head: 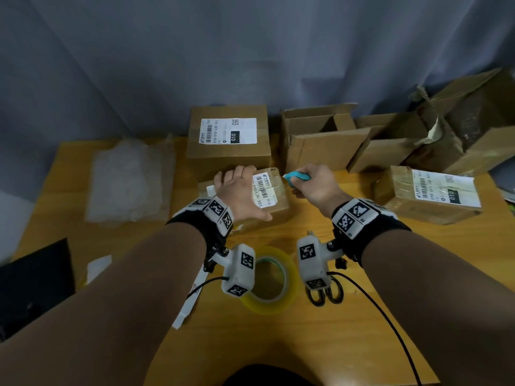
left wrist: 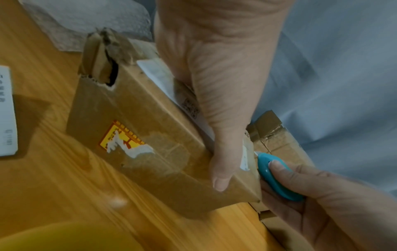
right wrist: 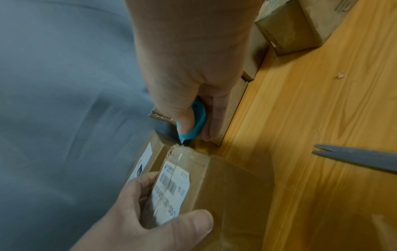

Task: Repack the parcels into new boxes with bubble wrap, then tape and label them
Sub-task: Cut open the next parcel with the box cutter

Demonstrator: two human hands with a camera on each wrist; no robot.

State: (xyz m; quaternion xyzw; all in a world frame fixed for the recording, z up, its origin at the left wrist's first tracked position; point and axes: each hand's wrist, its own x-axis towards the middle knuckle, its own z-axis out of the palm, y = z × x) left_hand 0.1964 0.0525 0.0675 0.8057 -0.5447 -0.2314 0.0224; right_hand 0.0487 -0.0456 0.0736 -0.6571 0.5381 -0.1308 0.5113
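Note:
A small worn cardboard parcel (head: 274, 203) with a white label lies on the wooden table (head: 278, 338) in front of me. My left hand (head: 239, 195) grips it from above, thumb on the near edge and fingers over the far edge. The left wrist view shows that parcel (left wrist: 137, 122) with a torn corner and a yellow sticker. My right hand (head: 315, 185) holds a small blue box cutter (head: 297, 177). Its tip (right wrist: 182, 141) sits at the parcel's far right corner, by the taped seam. The cutter (left wrist: 277, 176) touches the box edge beside my left thumb.
A larger labelled box (head: 228, 140) stands just behind the parcel. Open empty boxes (head: 320, 140) sit at the back right, another labelled parcel (head: 429, 193) at right. Bubble wrap (head: 128, 179) lies at left. A tape roll (head: 271, 280) and scissors (head: 326, 293) lie under my wrists.

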